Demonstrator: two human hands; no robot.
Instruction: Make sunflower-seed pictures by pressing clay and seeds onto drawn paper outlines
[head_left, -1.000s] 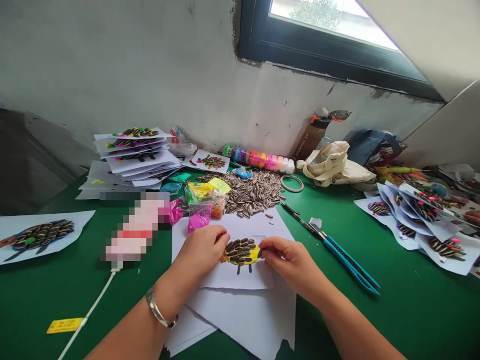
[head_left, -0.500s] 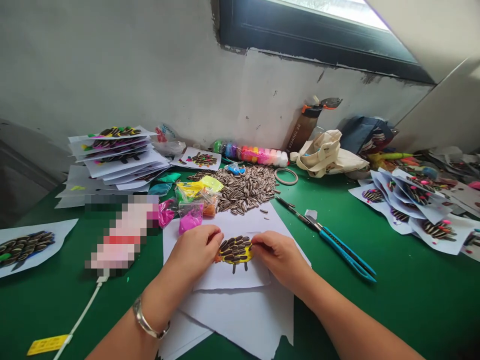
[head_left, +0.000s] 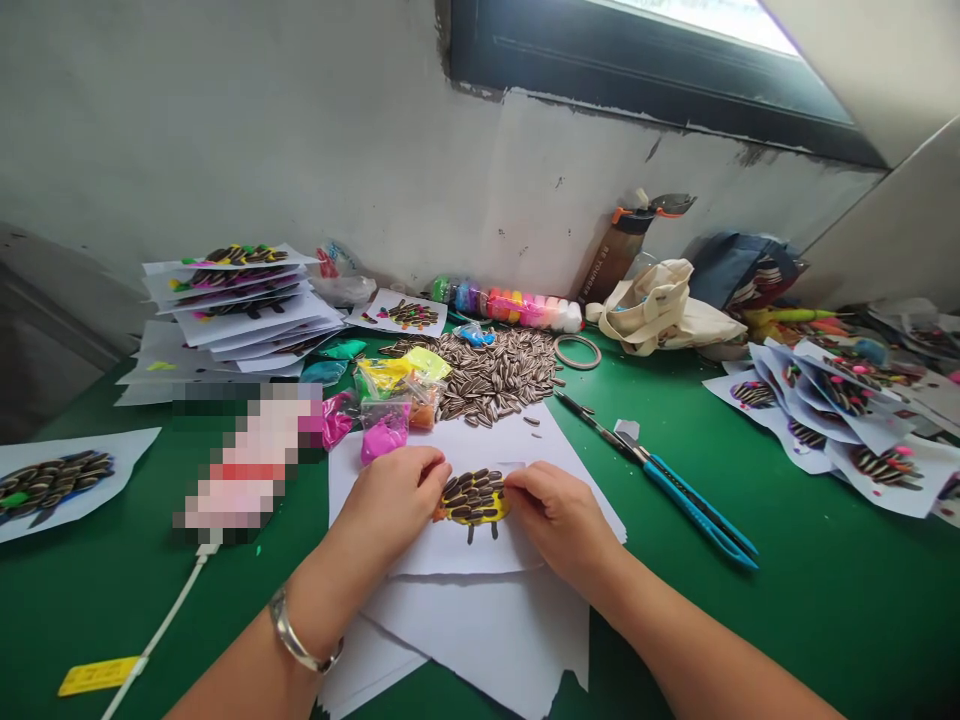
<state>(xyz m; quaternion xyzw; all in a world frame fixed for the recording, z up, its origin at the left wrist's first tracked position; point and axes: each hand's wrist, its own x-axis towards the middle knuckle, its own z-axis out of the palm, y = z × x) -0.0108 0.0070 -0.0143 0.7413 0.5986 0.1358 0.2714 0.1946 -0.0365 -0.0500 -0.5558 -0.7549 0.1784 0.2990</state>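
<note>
In the head view, the yellow body (head_left: 493, 514) is lying between the two hands, on a small sheet (head_left: 457, 560) over larger paper (head_left: 487, 620) on the green bench (head_left: 675, 420). From the right hand's fingers (head_left: 519, 482) it is extending left; from the left hand's fingers (head_left: 435, 470) it is extending right and slightly near. The right fingers are sitting nearer, seemingly touching its right end, while the left ones are resting just beside its left end. Its long axis is running left to right, its orange head (head_left: 439, 513) is pointing left, and its two dark legs (head_left: 471, 534) are pointing near. Both hands are keeping thumb and fingers pressed together; whether either is pinching a seed, I cannot tell. Beyond the paper's far edge, the seed heap (head_left: 506, 375) is lying.
</note>
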